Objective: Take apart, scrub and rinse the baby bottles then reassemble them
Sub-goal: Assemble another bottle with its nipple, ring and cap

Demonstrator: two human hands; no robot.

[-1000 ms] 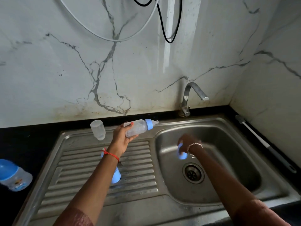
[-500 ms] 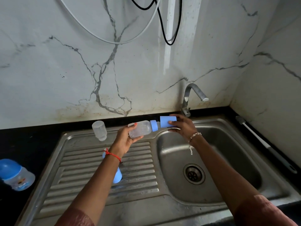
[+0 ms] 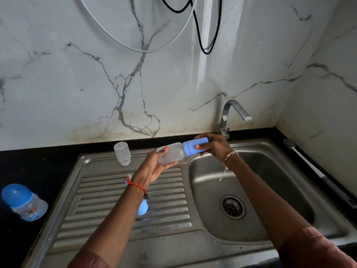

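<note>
My left hand (image 3: 154,167) grips a clear baby bottle (image 3: 172,153) lying sideways above the ridge between drainboard and basin. A blue collar rings its neck. My right hand (image 3: 213,145) grips the blue cap (image 3: 197,145), which sits over the bottle's nipple end against the collar. A second clear bottle body (image 3: 122,153) stands upside down at the back of the drainboard. A blue part (image 3: 143,207) lies on the drainboard, partly hidden under my left forearm. A capped bottle (image 3: 24,203) with a blue dome lid stands on the black counter at the far left.
The steel sink basin (image 3: 270,190) with its drain (image 3: 232,206) is on the right, the tap (image 3: 233,111) behind it, not running. A long bottle brush (image 3: 318,173) lies on the counter along the right wall. The ribbed drainboard (image 3: 100,206) is wet. Cables hang on the marble wall.
My right hand rose from the basin with the blue cap and brought it onto the bottle's nipple end. It now sits against the collar. My left hand kept holding the bottle.
</note>
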